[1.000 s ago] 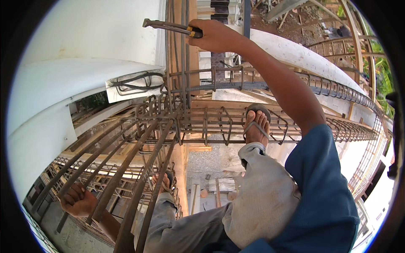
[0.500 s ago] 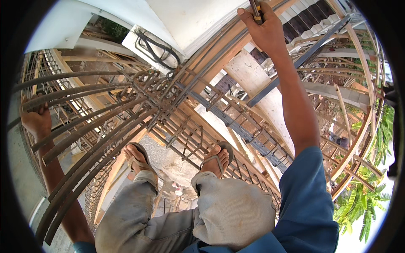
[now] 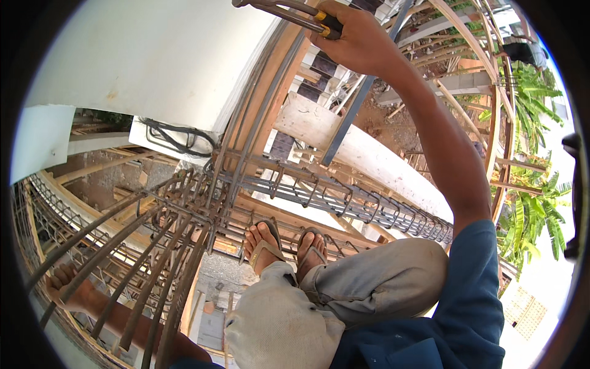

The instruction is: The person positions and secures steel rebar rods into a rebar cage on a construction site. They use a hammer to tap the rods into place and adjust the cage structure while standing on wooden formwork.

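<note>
One white wall fills the upper left of your frame, and green broad-leaved plants stand at its right. Your two grey-trousered legs take up the lower middle. One rebar cage stretches from the centre toward the right, and at least six loose-ended bars fan into the lower left, several crossing in front of your left forearm and partly in its way. One coil of black wire lies on a white panel at the left of centre. Your two sandalled feet are side by side near the centre. Your left hand, far lower left among the bars, has curled fingers; you cannot tell whether they grip one. Your right hand, at the top, closes around one pair of pincers, whose head meets the upper edge.
</note>
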Available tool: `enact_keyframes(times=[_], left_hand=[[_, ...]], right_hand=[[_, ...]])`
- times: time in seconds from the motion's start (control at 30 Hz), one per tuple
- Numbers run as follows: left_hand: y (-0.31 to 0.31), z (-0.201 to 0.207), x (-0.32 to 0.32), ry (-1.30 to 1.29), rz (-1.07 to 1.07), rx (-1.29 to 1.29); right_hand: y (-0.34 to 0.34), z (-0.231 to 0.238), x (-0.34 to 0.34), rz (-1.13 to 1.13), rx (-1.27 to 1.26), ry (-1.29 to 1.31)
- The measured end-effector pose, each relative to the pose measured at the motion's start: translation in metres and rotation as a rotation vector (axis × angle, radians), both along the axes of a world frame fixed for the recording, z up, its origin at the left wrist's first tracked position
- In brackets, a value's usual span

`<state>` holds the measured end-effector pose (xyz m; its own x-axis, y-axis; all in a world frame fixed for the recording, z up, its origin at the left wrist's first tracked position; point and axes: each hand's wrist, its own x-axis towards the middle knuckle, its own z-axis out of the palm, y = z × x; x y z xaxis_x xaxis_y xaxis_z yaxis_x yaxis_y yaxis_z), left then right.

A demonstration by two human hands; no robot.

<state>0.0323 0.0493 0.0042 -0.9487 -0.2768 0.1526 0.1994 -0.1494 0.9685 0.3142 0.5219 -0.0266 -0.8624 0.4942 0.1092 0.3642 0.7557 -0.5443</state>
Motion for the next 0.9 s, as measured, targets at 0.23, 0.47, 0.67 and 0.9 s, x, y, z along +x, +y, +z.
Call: enact_keyframes(times=[0.23, 0.47, 0.67, 0.9], left_hand=[[0.019, -0.006, 0.003, -0.009, -0.021, -0.055], [0.006, 0.004, 0.007, -0.051, 0.0, 0.044], [-0.01, -0.003, 0.007, -0.107, 0.112, 0.25], [-0.008, 0.004, 0.024, -0.002, -0.034, 0.148]], right_hand=[[0.006, 0.029, -0.002, 0.211, 0.196, -0.581], [-0.02, 0.003, -0.024, 0.358, 0.364, -0.929], [-0.032, -0.088, -0.071, 0.662, 0.402, -1.149], [-0.029, -0.194, -0.118, 0.982, 0.394, -1.126]])
